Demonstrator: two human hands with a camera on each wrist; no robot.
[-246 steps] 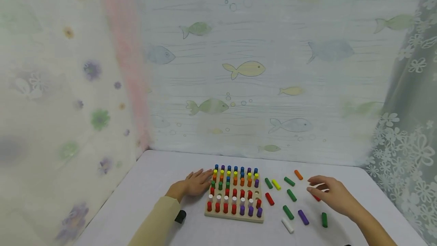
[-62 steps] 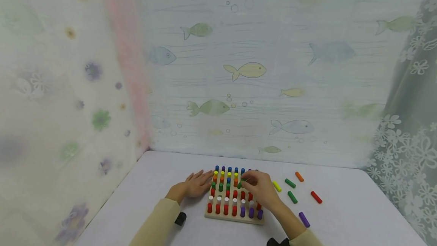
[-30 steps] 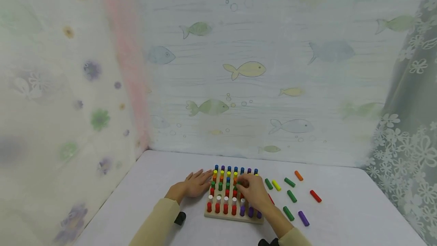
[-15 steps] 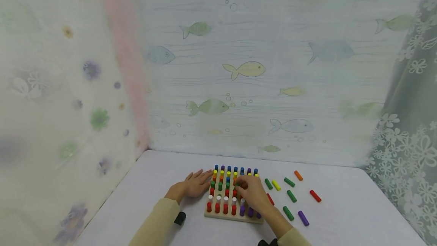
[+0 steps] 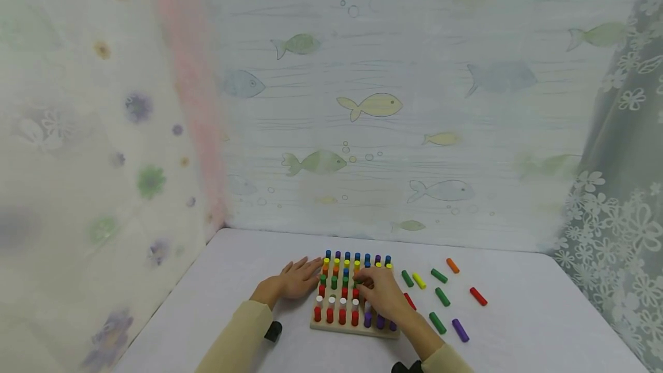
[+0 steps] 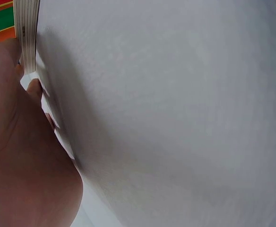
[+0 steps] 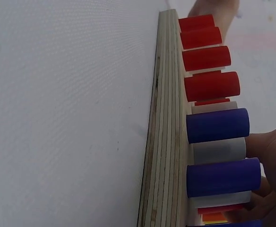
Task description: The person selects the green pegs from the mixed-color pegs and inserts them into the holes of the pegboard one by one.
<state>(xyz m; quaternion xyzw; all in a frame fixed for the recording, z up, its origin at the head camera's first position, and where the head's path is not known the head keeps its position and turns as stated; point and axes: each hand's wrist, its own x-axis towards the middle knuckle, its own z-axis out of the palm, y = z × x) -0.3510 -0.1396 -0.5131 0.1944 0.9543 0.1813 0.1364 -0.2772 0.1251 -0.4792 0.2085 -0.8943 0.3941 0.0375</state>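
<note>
A wooden pegboard (image 5: 357, 330) on the table carries rows of coloured pegs, including red pegs (image 7: 212, 86) and purple pegs (image 7: 223, 178) along its near edge. My right hand (image 5: 385, 292) is over the middle of the board, thumb and finger pinching a green peg (image 5: 355, 285) in the row of green pegs (image 5: 334, 282); the fingers largely cover it. The left hand (image 5: 299, 278) lies flat on the table, its fingers against the board's left edge. In the left wrist view the hand (image 6: 20, 142) meets the board's layered side (image 6: 26, 33).
To the right of the board lie loose pegs: several green pegs (image 5: 442, 297), a yellow peg (image 5: 419, 280), an orange peg (image 5: 453, 265), a purple peg (image 5: 460, 330) and red pegs (image 5: 479, 296). Fish-patterned curtain (image 5: 362, 189) hangs behind the table.
My right hand has come from the loose pegs at right to the board with a green peg, then shifted slightly left and down. A white and a green peg left the table's right side. Left hand unmoved.
</note>
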